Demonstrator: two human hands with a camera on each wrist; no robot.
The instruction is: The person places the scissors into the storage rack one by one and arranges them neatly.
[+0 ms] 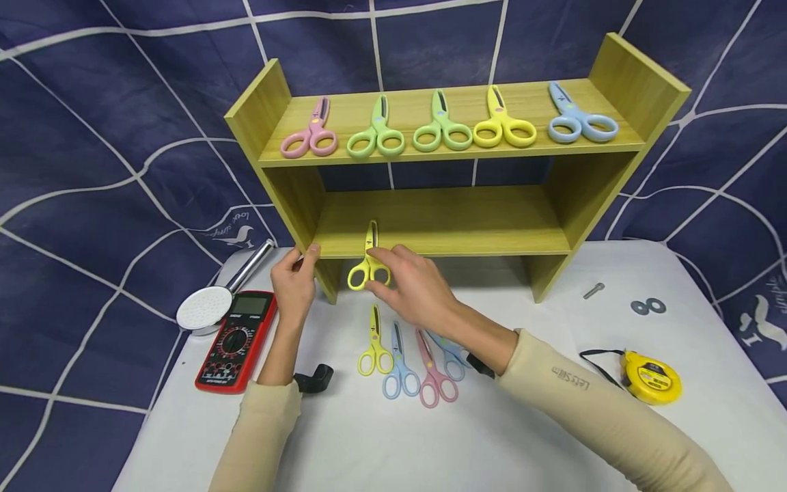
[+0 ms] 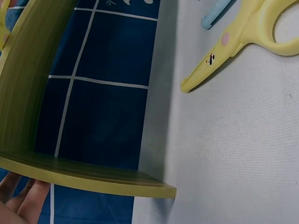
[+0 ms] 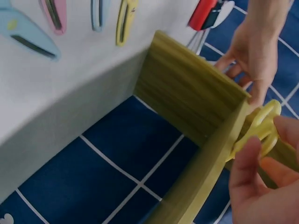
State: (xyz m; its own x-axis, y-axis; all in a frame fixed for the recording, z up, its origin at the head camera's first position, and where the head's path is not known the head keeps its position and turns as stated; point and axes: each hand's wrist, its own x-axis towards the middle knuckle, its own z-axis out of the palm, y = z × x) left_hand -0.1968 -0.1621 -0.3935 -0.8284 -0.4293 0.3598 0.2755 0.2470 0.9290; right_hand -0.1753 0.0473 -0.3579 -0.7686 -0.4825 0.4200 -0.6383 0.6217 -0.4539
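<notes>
My right hand point(image 1: 421, 290) pinches a pair of yellow scissors point(image 1: 371, 236) by the handles between thumb and fingers. Its blades point away from me over the left part of the lower board, and the handle loops stick out past the front edge. My left hand point(image 1: 295, 283) holds the left side panel of the wooden shelf point(image 1: 455, 239), thumb at the front edge and fingers against the outer face. In the right wrist view the yellow scissors point(image 3: 264, 126) show close to the left hand point(image 3: 254, 60). Below the shelf, another yellow pair point(image 1: 375, 342) lies on the table.
Pink point(image 1: 316, 126), green, yellow and blue scissors line the upper board. Blue point(image 1: 398, 362) and pink scissors point(image 1: 433, 369) lie on the table. A red multimeter point(image 1: 236, 342) and shower head point(image 1: 205, 307) are left; a tape measure point(image 1: 650, 378), bolt point(image 1: 594, 291) and washers point(image 1: 648, 306) right.
</notes>
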